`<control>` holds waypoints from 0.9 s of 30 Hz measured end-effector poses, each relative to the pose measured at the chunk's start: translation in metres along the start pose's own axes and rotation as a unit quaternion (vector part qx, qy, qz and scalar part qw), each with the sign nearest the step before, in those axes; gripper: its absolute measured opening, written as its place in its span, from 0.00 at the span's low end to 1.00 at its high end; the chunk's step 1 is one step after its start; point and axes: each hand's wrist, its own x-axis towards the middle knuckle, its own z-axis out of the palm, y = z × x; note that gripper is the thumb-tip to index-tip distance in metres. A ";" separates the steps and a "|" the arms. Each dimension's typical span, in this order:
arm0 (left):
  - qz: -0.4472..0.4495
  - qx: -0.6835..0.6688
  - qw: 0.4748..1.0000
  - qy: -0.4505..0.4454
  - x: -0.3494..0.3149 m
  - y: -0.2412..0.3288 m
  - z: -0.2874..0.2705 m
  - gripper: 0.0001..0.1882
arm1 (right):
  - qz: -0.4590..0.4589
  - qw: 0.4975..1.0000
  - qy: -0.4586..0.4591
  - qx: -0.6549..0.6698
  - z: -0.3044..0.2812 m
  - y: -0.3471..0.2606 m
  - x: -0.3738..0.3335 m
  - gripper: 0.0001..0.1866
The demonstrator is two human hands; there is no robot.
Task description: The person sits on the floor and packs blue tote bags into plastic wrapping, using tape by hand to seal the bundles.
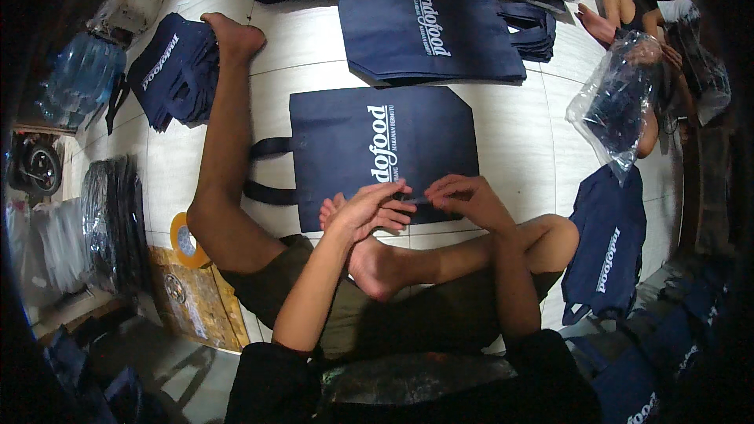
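A dark blue tote bag (pixel 338 126) with white print lies flat on the floor in front of me, its two black handles pointing left. Over its near edge my left hand (pixel 369 208) is held with the fingers curved and parted. My right hand (pixel 470 202) is beside it, thumb and fingers brought together at the tips. A small, faint, bluish sliver shows between the two hands, too blurred to name. My bare foot partly lies under the left hand.
A stack of similar bags (pixel 385 39) lies beyond; more bags (pixel 177 67) rest far left and a bag (pixel 605 243) at right. A tape roll (pixel 187 240) sits on a yellow-brown board (pixel 192 298). Another person (pixel 616 0) sits far right with a plastic-wrapped bundle (pixel 616 102).
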 end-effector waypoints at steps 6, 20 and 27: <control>0.078 -0.002 0.995 0.063 0.009 -0.016 0.005 0.18 | -0.069 0.994 -0.075 -0.046 -0.010 0.000 -0.002 0.05; 0.249 0.056 0.947 0.194 0.022 -0.089 0.019 0.19 | 0.085 0.982 0.164 -0.032 0.023 0.043 0.015 0.30; 0.218 0.109 0.941 0.236 0.020 -0.084 0.029 0.12 | 0.078 0.986 0.093 -0.112 0.019 0.045 0.014 0.16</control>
